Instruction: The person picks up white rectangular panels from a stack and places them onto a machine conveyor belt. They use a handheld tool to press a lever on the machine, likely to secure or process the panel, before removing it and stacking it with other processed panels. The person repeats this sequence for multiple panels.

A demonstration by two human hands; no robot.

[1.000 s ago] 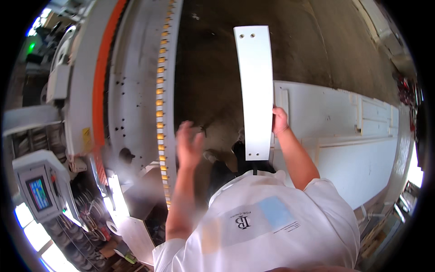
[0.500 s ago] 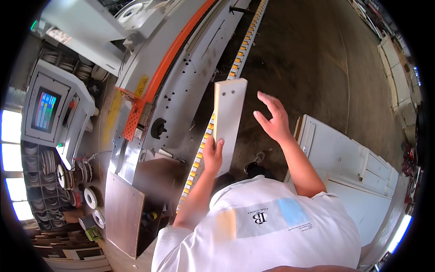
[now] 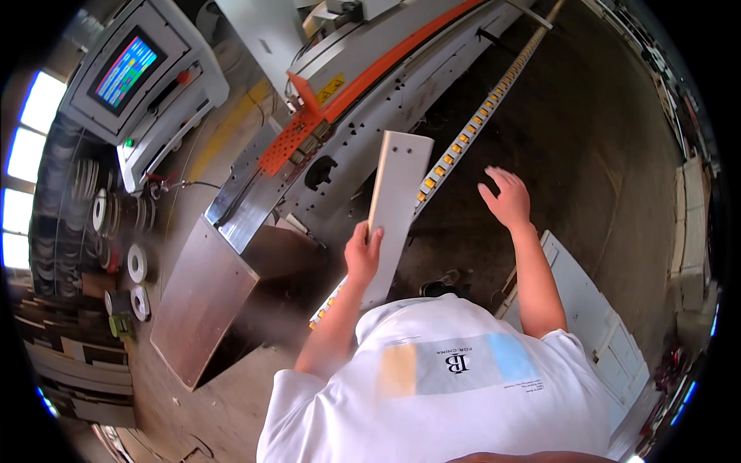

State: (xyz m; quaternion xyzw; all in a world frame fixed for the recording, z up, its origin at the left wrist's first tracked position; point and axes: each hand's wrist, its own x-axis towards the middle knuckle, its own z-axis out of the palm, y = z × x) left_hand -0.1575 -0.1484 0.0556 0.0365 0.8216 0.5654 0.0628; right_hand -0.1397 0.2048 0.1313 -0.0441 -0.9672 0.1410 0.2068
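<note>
A long white board point(image 3: 401, 193) stands tilted in front of me, with two small dark holes near its far end and a pale, bare-looking left edge. My left hand point(image 3: 363, 251) grips that left edge, the thumb lying on the white face. To the right of the board and apart from it, my right hand point(image 3: 507, 199) hangs in the air with its fingers stretched out and nothing in it. Behind the board runs a narrow rail with yellow rollers point(image 3: 463, 139), partly hidden by the board and my left forearm.
Left of the rail stands a long grey machine with an orange strip point(image 3: 386, 63) and a perforated orange plate point(image 3: 289, 143). A control panel with a lit screen point(image 3: 127, 72) is at upper left. A brown board box point(image 3: 204, 301) sits nearer. White panels point(image 3: 590, 309) lie at right.
My view has turned, so the machine and control panel sit farther right and higher up. The left hand still holds the board; the right hand is farther from it.
</note>
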